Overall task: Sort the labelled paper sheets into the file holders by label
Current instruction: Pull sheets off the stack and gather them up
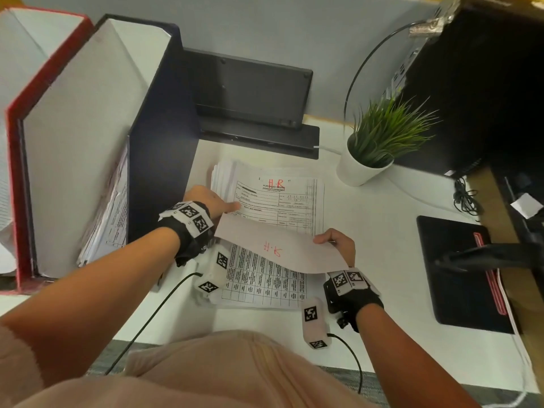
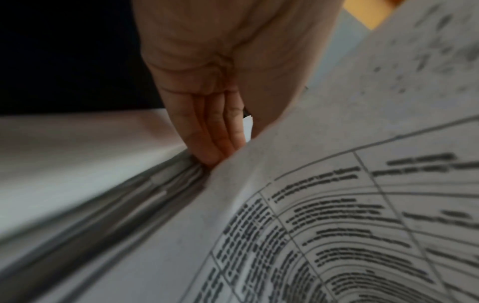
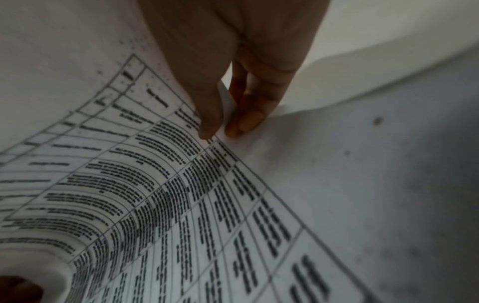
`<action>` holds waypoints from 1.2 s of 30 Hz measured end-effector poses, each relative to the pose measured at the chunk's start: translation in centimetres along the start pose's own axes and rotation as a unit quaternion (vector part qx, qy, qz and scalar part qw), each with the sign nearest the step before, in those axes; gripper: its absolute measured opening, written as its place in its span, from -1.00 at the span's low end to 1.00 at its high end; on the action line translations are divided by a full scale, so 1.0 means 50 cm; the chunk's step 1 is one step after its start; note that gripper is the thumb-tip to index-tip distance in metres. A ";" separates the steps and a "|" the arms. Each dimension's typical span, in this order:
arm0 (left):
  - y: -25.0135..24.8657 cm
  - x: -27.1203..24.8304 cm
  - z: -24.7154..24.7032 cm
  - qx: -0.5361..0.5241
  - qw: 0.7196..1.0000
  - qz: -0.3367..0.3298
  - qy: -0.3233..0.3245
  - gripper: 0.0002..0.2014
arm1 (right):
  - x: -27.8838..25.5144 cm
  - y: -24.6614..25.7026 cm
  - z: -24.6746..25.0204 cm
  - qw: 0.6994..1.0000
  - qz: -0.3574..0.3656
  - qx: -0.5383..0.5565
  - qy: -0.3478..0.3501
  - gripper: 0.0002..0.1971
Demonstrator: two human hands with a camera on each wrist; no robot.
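A stack of printed sheets (image 1: 265, 285) lies on the white desk (image 1: 382, 231); the sheet showing on top (image 1: 294, 198) bears "H.R" in red. My right hand (image 1: 334, 241) pinches the right corner of a lifted sheet (image 1: 279, 248) between thumb and finger (image 3: 243, 123). That sheet curls back toward me, red writing showing through. My left hand (image 1: 217, 204) sits at the stack's left edge, straight fingers (image 2: 207, 133) touching its side (image 2: 155, 194), thumb on the top sheet. A navy file holder (image 1: 159, 113) with papers (image 1: 109, 216) and a red holder (image 1: 17, 172) stand at the left.
A potted plant (image 1: 362, 169) stands behind and right of the stack. A black stand (image 1: 250, 89) sits at the back, a black mat (image 1: 459, 275) at the right, a dark tower (image 1: 485, 83) in the far right corner. Cables run off my wrists toward the desk's front edge.
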State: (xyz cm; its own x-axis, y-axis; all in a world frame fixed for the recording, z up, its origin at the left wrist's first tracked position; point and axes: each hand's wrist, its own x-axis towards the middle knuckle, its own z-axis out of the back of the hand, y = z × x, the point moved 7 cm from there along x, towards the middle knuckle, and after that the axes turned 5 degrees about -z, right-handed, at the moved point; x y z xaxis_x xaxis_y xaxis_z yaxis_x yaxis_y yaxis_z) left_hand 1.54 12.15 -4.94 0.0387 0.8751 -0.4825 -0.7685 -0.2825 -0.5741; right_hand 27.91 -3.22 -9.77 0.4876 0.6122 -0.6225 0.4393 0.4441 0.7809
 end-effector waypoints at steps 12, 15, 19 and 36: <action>-0.044 -0.029 -0.007 0.046 0.990 -0.130 -0.021 -0.73 | 0.007 -0.008 0.007 0.999 -0.041 0.018 -0.030 -0.77; -0.064 -0.056 0.015 0.032 0.975 -0.202 -0.085 -0.83 | 0.012 -0.004 0.010 0.998 -0.028 0.011 -0.047 -0.63; -0.069 -0.078 0.018 -0.106 0.958 -0.247 -0.104 -0.92 | 0.006 0.017 0.009 0.993 0.061 -0.078 -0.063 -0.54; -0.025 -0.033 0.006 -0.304 0.949 -0.071 -0.032 -0.76 | -0.005 0.029 -0.027 0.988 0.070 -0.137 -0.030 -0.72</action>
State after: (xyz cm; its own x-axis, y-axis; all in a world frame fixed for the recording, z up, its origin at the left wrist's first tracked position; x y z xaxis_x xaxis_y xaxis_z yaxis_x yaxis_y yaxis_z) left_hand 2.25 11.17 -3.21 0.0609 0.9377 -0.3420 -0.2466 -0.3178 -0.9155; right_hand 27.42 -1.83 -8.40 0.5770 0.6438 -0.5026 0.1474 0.5232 0.8394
